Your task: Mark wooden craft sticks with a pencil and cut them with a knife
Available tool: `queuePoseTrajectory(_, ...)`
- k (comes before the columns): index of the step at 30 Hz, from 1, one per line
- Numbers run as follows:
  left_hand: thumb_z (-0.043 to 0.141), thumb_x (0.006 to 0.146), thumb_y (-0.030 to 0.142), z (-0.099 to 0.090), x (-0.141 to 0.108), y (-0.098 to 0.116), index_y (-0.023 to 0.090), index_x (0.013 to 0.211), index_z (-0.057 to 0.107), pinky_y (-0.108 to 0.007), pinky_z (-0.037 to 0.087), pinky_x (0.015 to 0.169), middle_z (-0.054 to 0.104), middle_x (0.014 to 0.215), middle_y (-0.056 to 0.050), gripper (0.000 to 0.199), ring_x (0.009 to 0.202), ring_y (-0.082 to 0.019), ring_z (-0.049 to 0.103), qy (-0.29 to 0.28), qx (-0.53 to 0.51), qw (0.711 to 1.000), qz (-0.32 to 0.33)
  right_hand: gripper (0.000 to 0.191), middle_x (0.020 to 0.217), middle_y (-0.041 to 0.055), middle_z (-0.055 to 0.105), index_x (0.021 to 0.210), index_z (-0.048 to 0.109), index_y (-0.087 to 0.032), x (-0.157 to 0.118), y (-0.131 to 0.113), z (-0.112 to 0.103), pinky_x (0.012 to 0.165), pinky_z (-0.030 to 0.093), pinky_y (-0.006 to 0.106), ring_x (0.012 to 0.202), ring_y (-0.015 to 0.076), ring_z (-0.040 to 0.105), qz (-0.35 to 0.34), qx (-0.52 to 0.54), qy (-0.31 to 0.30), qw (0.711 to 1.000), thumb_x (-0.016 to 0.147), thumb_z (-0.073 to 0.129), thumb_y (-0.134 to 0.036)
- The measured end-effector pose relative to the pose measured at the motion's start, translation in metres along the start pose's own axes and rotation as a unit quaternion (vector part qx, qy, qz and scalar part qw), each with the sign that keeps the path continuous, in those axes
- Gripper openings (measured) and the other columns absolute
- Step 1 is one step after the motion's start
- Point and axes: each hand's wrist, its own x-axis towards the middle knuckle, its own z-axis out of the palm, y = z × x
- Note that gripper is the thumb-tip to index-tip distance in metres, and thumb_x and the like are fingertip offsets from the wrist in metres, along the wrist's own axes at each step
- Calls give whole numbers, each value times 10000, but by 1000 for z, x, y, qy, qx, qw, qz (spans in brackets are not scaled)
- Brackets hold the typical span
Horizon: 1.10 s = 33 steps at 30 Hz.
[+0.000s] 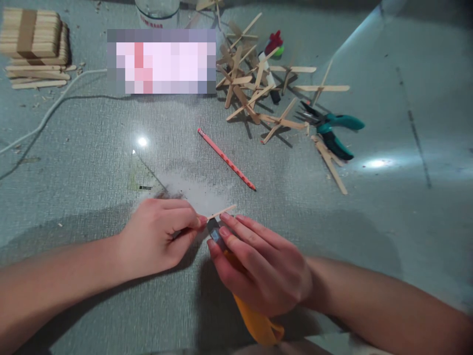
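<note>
My left hand (162, 234) is closed, pinching one end of a thin wooden craft stick (228, 209) between thumb and fingertips. The stick's free end slants up to the right. In my right hand (260, 266) is an orange-handled tool (254, 323) with a dark grey head (214, 230); its exact kind is hidden by the fingers. That head is at the underside of the stick, close to my left fingertips. I cannot tell whether my right fingertips touch the stick. Pale dust (201, 192) lies on the table just beyond both hands.
Beyond the hands lies a red pencil (227, 160). Crossed craft sticks (240, 88) are heaped at the back, beside teal-handled pliers (327, 128). Banded stick bundles (33, 34) sit at the back left. A white cable (55, 106) runs toward a blurred-out screen (166, 61), near a glass container (157, 15).
</note>
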Motion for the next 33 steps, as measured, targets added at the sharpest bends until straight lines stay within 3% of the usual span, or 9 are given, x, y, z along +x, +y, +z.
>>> queuePoseTrajectory(10,620,949,149,0,-1,-1,172,750,677,-186,500,589,749,744,-17,208,643,-100,692,2,-20,1000,-11,43,917,107,793,905,724,-138,-2,0,-1,952,676,441,1090,308,783,0,7,-8,1000,888,756,-115)
queuePoseTrajectory(21,614,932,122,-2,0,0,180,744,666,-203,488,561,729,716,-10,203,614,-102,666,-1,-34,999,-17,48,887,104,809,904,722,-135,1,0,-2,899,694,433,1022,317,806,-8,6,-6,1000,888,750,-99)
queuePoseTrajectory(29,589,981,132,3,-7,7,166,774,632,-170,508,607,764,818,-23,213,678,-89,705,14,19,999,31,61,896,108,801,915,755,-121,-5,-5,0,892,692,446,1037,345,800,-13,-2,17,1000,864,786,-110)
queuePoseTrajectory(33,575,999,124,8,-16,10,162,875,643,-188,507,603,774,897,-30,146,699,-92,706,51,57,993,88,53,898,93,781,884,765,-128,-13,-10,3,929,680,454,1181,365,746,-7,-7,56,998,861,779,-82)
